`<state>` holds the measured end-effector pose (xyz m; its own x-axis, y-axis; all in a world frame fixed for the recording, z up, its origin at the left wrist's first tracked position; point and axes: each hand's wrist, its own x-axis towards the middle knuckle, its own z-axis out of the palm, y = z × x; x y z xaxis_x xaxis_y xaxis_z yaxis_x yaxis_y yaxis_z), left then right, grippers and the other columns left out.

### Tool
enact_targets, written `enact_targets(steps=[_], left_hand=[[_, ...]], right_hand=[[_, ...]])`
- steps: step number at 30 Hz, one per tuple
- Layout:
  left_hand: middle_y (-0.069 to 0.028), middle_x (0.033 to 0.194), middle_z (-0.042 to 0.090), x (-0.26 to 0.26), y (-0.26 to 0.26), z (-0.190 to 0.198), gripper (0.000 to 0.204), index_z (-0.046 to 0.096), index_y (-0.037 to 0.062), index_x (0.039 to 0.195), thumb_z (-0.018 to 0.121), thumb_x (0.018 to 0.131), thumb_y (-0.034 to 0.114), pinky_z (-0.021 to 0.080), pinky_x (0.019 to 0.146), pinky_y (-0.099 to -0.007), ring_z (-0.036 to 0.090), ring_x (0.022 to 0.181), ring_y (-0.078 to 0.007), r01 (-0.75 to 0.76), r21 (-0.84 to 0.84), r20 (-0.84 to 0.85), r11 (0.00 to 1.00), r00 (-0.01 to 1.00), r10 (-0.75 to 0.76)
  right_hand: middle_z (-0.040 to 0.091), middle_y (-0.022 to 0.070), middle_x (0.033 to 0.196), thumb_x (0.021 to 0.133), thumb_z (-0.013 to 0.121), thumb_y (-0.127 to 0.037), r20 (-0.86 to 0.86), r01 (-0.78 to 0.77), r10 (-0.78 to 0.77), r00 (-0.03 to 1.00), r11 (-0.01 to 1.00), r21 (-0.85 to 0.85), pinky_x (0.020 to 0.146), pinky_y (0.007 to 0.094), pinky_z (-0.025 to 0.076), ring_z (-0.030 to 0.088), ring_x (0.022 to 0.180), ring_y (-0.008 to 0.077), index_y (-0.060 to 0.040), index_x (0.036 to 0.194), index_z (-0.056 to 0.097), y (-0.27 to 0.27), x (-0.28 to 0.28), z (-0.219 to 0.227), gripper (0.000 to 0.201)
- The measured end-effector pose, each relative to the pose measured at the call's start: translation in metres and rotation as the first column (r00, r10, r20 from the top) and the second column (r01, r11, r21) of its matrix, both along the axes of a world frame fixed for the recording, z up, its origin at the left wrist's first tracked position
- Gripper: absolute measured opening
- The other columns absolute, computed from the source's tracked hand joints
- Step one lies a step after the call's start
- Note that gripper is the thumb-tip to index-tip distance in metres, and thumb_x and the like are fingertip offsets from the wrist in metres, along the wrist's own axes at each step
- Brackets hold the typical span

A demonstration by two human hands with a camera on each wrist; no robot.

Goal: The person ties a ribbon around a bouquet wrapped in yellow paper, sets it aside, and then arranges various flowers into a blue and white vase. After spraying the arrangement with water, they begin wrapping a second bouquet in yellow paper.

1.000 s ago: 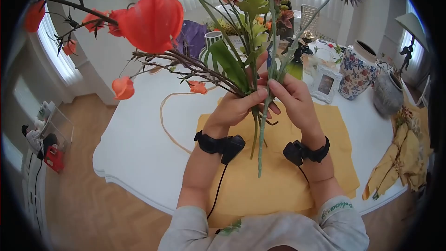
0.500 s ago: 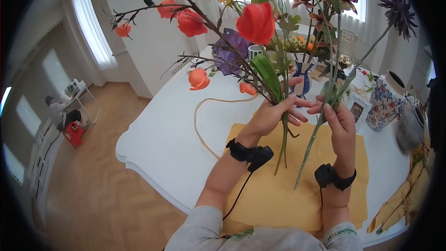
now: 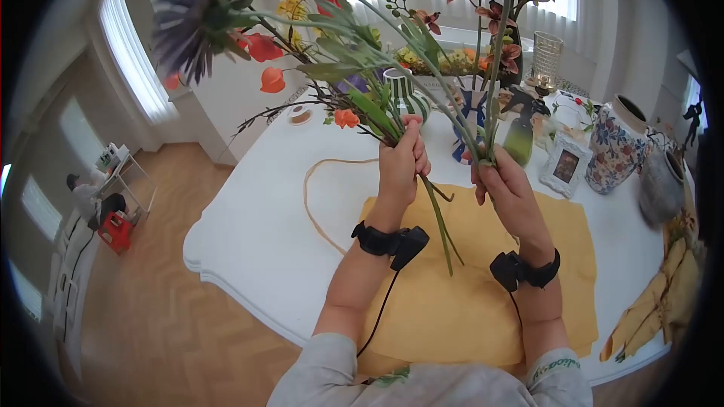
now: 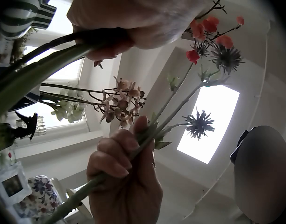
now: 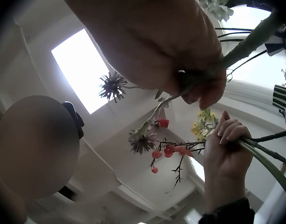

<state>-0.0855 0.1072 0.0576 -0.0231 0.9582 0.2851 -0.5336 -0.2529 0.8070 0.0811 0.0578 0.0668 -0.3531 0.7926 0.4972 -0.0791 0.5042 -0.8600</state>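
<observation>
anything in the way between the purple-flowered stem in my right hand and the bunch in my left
Nothing visible stands between your right hand, gripping the purple-flowered stem, and the bunch in your left hand. The blue-and-white vase appears to be behind them, not between.

Perhaps a glass lamp (image 3: 547, 60) beside the window

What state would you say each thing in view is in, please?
Left hand, curled round the stems of orange flowers
Right hand, gripping the stem of purple flowers
Yellow paper, spread on the table
Cord, lying in a loose curve
Picture frame, standing upright
Floral vase, upright, mouth uncovered
</observation>
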Motion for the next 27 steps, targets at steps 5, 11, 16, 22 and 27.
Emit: enact_targets(steps=[5,11,16,22,27], left_hand=[[0.0027,0.056,0.034,0.008,-0.008,0.003,0.019,0.046,0.0051,0.103,0.043,0.091,0.019,0.030,0.038,-0.0224,0.030,0.039,-0.0059,0.158,0.009,-0.052,0.987,0.986,-0.158],[-0.0027,0.064,0.044,0.019,-0.034,0.003,0.033,0.037,0.0049,0.119,0.036,0.094,0.027,0.035,0.040,-0.0215,0.034,0.041,-0.0069,0.570,0.121,-0.102,0.813,0.821,-0.561],[-0.0046,0.066,0.046,0.020,-0.027,-0.018,0.059,0.047,-0.0010,0.099,0.030,0.088,0.054,0.034,0.039,-0.0215,0.036,0.042,-0.0066,0.651,0.218,-0.309,0.727,0.753,-0.581],[-0.0077,0.073,0.052,0.025,-0.031,-0.020,0.076,0.039,-0.0007,0.113,0.026,0.080,0.067,0.034,0.037,-0.0215,0.044,0.043,-0.0103,0.632,0.185,-0.427,0.753,0.742,-0.517],[-0.0107,0.088,0.058,0.038,-0.058,0.009,0.067,0.032,0.0019,0.122,0.023,0.087,0.058,0.049,0.054,-0.0255,0.060,0.071,-0.0191,0.387,0.217,-0.316,0.896,0.896,-0.311]], right_hand=[[0.043,-0.0023,0.074,0.087,0.052,-0.019,-0.166,0.129,-0.152,0.974,0.981,-0.143,0.050,0.0171,0.031,0.036,0.057,0.0026,-0.0014,0.105,0.050,-0.006,-0.011,-0.002,0.025],[0.046,-0.0017,0.077,0.069,0.074,-0.021,-0.157,0.326,-0.318,0.935,0.945,0.025,0.050,0.0174,0.032,0.036,0.057,0.0027,-0.0015,0.104,0.050,-0.002,-0.013,-0.004,0.047],[0.048,-0.0013,0.065,0.075,0.067,-0.011,-0.244,0.162,-0.190,0.951,0.978,-0.131,0.043,0.0171,0.037,0.049,0.052,0.0036,0.0026,0.101,0.051,-0.013,-0.010,0.007,0.034],[0.056,0.0028,0.062,0.079,0.061,-0.008,-0.071,0.201,-0.211,0.975,0.971,-0.129,0.037,0.0202,0.041,0.054,0.043,0.0087,0.0048,0.099,0.053,-0.023,-0.002,0.018,0.025],[0.061,0.0052,0.074,0.082,0.058,-0.010,-0.325,0.268,-0.280,0.903,0.960,-0.084,0.043,0.0192,0.044,0.063,0.062,0.0127,0.0034,0.099,0.055,-0.021,-0.005,0.016,0.021]])
